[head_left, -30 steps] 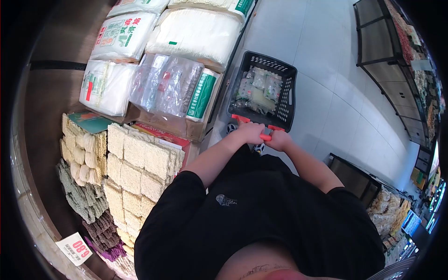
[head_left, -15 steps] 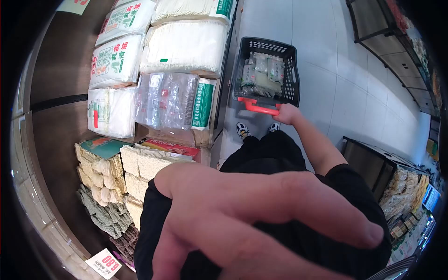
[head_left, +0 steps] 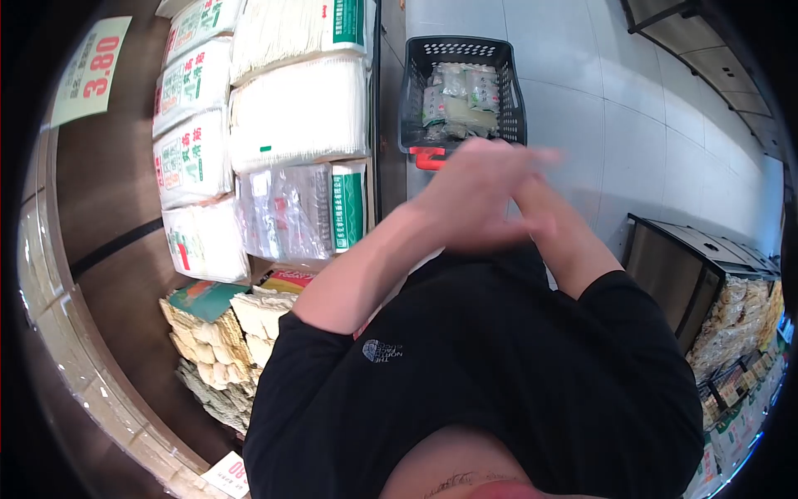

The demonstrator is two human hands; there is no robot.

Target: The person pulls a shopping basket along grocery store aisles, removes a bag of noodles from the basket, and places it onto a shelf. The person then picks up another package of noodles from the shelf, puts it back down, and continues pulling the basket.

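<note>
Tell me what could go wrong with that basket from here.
Grip: the blurred left hand crosses in front of the right forearm, hiding the right hand and part of the handle, so a slip could go unnoticed.
Bump: the basket is close beside the stacked packs; a swing that way might knock them.
Spill: the packets lie in an open basket and could slide out if it tips.

- Shopping basket [head_left: 455, 50]: black plastic, open-topped and upright, its walls pierced with small holes, against the grey tiled floor [head_left: 565, 91].
- Red handle [head_left: 426, 158]: at the basket's near end, its right part hidden.
- Plastic packets [head_left: 461, 93]: pale, glossy, some green-printed, heaped inside the basket, lying at differing angles.
</note>
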